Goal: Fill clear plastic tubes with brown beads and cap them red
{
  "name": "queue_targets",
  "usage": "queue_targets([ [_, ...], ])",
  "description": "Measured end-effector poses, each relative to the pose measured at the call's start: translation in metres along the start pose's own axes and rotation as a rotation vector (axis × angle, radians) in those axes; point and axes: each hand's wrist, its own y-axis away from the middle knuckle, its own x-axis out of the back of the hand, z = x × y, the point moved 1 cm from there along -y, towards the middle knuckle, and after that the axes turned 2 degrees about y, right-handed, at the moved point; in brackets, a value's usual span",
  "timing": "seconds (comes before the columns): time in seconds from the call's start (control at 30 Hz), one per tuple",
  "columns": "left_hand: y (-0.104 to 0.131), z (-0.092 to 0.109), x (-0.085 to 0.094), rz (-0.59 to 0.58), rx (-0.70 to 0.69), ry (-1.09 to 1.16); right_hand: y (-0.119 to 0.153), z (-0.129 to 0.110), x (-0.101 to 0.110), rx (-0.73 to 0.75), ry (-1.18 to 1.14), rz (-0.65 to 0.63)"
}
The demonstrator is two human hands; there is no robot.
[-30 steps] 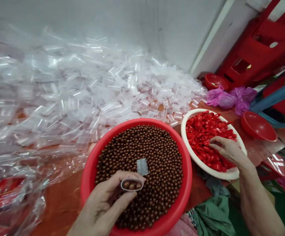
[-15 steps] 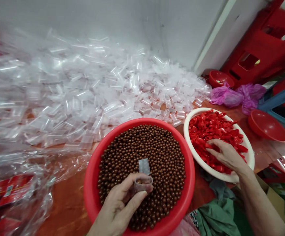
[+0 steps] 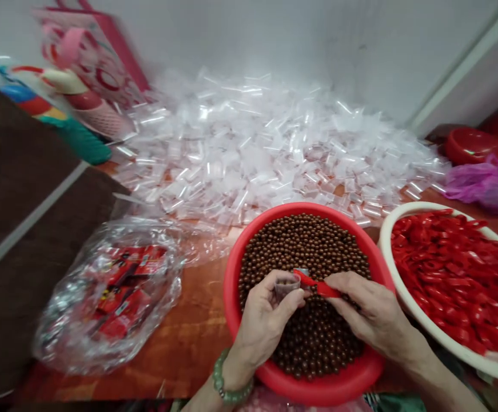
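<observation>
Over a red basin [image 3: 236, 269] of small brown balls [image 3: 304, 343], my left hand [image 3: 270, 312] is closed around a clear plastic tube [image 3: 286, 288], its open end facing up. My right hand [image 3: 362, 306] pinches a red plastic piece [image 3: 326, 289] by one end. The far end of that piece reaches the rim of the tube; whether they touch I cannot tell. A small pale piece [image 3: 301, 271] shows just behind, partly hidden. To the right, a white basin [image 3: 388, 240] holds many similar red plastic pieces [image 3: 458, 274].
A large heap of clear plastic tubes [image 3: 249, 143] lies behind the basins against the wall. At left are a clear bag [image 3: 154, 309] with red packets, a dark brown box [image 3: 26, 229] and a pink bag [image 3: 103, 57]. A purple bag [image 3: 484, 183] and red bowl [image 3: 475, 146] sit at far right.
My right hand has left the white basin with a red plastic piece and come to the tube in my left hand. The view has swung left, bringing the brown box into sight.
</observation>
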Motion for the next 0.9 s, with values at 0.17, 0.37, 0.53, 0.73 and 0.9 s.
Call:
queue_targets([
  [0.17,0.001,-0.001,0.010,0.111,-0.066,-0.012,-0.012,-0.014,-0.022,0.191,0.026,-0.051],
  [0.37,0.004,0.007,0.011,0.072,-0.117,-0.127,-0.016,-0.020,-0.017,0.147,-0.017,-0.099],
  [0.53,0.006,0.007,0.013,0.003,-0.047,-0.059,-0.019,-0.020,-0.011,0.104,-0.073,-0.107],
  [0.73,0.006,0.006,0.016,-0.097,-0.061,-0.070,-0.027,-0.020,-0.010,0.092,-0.180,-0.174],
  [0.9,0.005,0.010,0.016,-0.135,-0.065,-0.107,-0.027,-0.019,-0.013,0.102,-0.247,-0.176],
])
